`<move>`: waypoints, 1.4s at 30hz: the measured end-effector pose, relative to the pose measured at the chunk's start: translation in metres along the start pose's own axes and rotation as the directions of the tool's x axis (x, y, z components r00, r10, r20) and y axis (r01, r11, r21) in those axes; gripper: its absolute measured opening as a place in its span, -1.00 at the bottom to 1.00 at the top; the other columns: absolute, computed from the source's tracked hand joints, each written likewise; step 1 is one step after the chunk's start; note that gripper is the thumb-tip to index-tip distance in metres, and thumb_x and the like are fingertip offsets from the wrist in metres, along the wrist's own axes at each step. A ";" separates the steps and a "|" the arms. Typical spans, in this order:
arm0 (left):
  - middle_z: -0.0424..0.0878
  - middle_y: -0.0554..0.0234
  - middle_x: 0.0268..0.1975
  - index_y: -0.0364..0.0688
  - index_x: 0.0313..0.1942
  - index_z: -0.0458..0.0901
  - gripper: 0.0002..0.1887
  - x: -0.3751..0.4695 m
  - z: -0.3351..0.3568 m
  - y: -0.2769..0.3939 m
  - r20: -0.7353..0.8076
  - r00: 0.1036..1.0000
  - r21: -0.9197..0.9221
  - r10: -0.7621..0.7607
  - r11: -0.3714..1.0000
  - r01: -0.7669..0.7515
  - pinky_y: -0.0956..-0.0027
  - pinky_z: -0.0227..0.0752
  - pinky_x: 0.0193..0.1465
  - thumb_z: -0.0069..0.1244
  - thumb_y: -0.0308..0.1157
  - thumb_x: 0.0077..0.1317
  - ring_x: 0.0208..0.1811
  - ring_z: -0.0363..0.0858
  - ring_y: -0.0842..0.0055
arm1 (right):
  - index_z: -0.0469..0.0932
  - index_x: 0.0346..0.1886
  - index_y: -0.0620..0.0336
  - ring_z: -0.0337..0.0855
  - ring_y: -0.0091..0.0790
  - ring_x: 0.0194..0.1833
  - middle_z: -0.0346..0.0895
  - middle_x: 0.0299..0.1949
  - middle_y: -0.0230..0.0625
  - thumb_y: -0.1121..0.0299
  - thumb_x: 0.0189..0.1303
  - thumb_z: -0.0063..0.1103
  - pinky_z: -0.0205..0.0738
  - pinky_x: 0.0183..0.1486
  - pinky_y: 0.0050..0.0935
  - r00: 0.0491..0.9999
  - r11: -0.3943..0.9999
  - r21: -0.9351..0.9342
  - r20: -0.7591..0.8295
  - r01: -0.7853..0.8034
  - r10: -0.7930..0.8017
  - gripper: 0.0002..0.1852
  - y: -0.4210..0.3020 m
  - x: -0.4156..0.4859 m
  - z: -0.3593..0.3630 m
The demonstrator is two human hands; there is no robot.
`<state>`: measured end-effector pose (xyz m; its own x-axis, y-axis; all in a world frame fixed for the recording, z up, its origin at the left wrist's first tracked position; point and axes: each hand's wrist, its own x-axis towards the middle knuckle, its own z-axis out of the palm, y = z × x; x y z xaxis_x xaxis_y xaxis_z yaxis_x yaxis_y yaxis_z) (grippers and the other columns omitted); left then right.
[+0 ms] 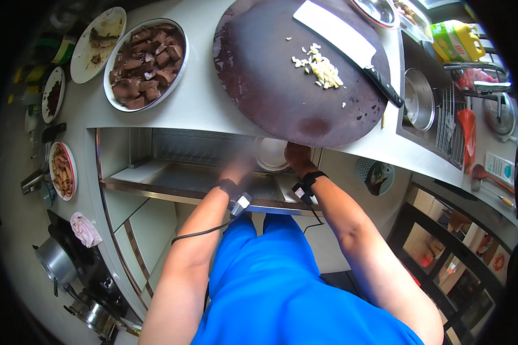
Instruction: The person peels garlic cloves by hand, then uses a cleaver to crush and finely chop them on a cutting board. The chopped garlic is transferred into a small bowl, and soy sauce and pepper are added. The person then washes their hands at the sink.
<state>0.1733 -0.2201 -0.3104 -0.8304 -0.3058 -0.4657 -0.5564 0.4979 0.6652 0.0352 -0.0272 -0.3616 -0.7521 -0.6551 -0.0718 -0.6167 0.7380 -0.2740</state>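
Below the counter, an open pull-out drawer (177, 189) holds a round, light-coloured dish (273, 153). My right hand (298, 157) is at the dish's right edge, its fingers partly hidden under the counter's edge; whether it grips the dish does not show. Left of the dish, my left hand (239, 161) is blurred and its fingers cannot be made out. Above both hands, a round dark chopping board (263, 73) bears chopped garlic (323, 71) and a cleaver (336, 32) with a black handle. An oval bowl of brown cubes (146, 64) stands to the board's left.
Left on the counter are a soiled white plate (80, 64), a dish of brown strips (63, 172) and a pink cloth (85, 229). Pots (56, 258) stand at the stove, lower left. A sink with a metal basin (419, 100) and a yellow jug (455, 41) lie right.
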 end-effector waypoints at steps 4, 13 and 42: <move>0.76 -0.27 0.09 -0.24 -0.01 0.75 -0.71 0.011 0.030 0.003 -0.076 0.995 0.041 -0.068 0.997 0.071 -0.11 0.60 0.22 -0.10 -0.35 0.47 0.14 0.72 -0.12 | 0.65 0.12 0.31 0.71 0.23 0.08 0.68 0.04 0.14 0.43 0.29 0.18 0.58 0.17 0.14 0.992 0.998 0.046 0.118 0.030 -0.035 -0.64 0.000 -0.001 0.000; 0.80 -0.20 -0.13 -0.25 -0.04 0.74 -0.75 0.023 0.056 -0.003 -0.188 0.982 0.222 -0.005 0.974 0.047 -0.14 0.60 0.07 -0.02 -0.34 0.45 -0.02 0.74 -0.14 | 0.60 0.16 0.31 0.62 0.18 0.17 0.65 0.10 0.10 0.43 0.44 0.08 0.47 0.26 0.12 0.998 0.946 0.318 -0.051 0.055 -0.041 -0.69 0.000 -0.013 -0.048; 0.79 -0.33 -0.05 -0.26 0.01 0.77 -0.63 -0.032 -0.072 0.025 -0.208 0.965 0.136 -0.158 0.973 0.188 -0.04 0.65 0.19 0.05 -0.44 0.20 0.04 0.76 -0.15 | 0.59 0.00 0.55 0.80 -0.30 -0.52 0.73 -0.45 -0.04 0.29 0.47 0.06 0.76 -0.46 -0.38 0.619 0.531 0.401 0.712 -0.747 0.333 -0.61 0.016 -0.010 -0.119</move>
<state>0.1840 -0.2563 -0.2361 -0.7199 -0.5422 -0.4333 -0.6935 0.5373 0.4799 0.0054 0.0104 -0.2514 -0.5050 -0.2748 -0.8182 0.3275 0.8160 -0.4763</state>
